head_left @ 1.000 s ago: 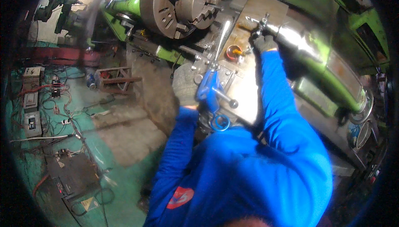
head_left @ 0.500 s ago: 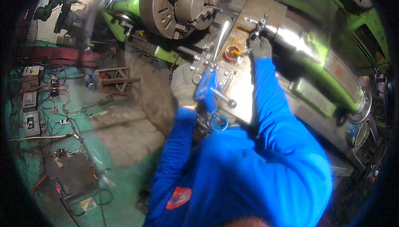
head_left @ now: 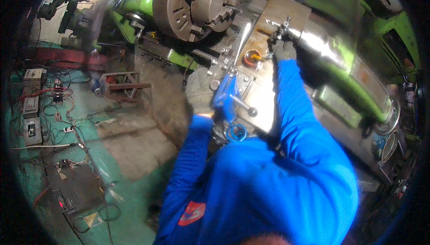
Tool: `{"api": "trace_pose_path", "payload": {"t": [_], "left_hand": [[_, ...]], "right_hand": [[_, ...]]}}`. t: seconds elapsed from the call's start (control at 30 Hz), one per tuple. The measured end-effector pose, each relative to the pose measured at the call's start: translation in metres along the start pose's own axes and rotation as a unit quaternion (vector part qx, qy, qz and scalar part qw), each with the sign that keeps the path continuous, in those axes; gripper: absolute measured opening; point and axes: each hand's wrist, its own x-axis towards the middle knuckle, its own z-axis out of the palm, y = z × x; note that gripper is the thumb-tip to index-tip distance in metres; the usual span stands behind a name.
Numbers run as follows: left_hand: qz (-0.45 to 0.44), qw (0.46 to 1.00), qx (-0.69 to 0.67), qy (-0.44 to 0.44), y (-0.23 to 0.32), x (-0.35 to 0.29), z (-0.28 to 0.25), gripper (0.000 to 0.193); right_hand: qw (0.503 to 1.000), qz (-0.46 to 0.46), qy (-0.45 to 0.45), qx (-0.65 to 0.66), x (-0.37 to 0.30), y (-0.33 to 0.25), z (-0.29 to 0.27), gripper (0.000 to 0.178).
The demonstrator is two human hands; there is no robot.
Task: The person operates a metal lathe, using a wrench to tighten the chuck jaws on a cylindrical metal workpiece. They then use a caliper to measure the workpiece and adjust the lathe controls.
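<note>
One blue metal part (head_left: 227, 96) nearest; one gloved left hand (head_left: 199, 91) just left of it, fingers hidden, cannot tell; one red cup (head_left: 246, 59); one gloved right hand (head_left: 284, 50) at one metal fitting (head_left: 285, 25), fingers too blurred to tell.

The left hand (head_left: 199, 88) and right hand (head_left: 285, 51) are covered by grey gloves (head_left: 199, 99). Behind the fingers (head_left: 281, 46), long, creased sleeves (head_left: 299, 106) of bright blue are worn. Well behind the left fingers, a red patch (head_left: 191, 213) with pale markings is borne by the blue top (head_left: 251, 186).

Machine workshop with green lathe (head_left: 332, 53)
</note>
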Motion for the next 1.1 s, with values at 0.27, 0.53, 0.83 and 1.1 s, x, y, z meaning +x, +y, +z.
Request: {"api": "trace_pose_path", "payload": {"t": [0.27, 0.53, 0.83, 1.1], "left_hand": [[-0.041, 0.983, 0.017, -0.177, 0.023, 0.015, -0.039, 0.039], [-0.04, 0.985, 0.026, -0.167, 0.016, 0.007, -0.035, 0.04], [0.058, 0.996, 0.016, 0.062, -0.017, -0.003, 0.019, 0.028], [-0.041, 0.99, 0.01, -0.137, -0.015, -0.01, 0.008, 0.053]], "right_hand": [[0.996, -0.064, -0.064, -0.015, 0.045, 0.063, 0.047, 0.049], [0.994, -0.077, -0.078, -0.008, 0.059, 0.085, 0.07, 0.05], [0.999, 0.025, -0.035, -0.032, -0.005, -0.022, -0.003, 0.052], [0.999, 0.03, -0.037, -0.025, 0.015, 0.008, 0.021, 0.055]]}}
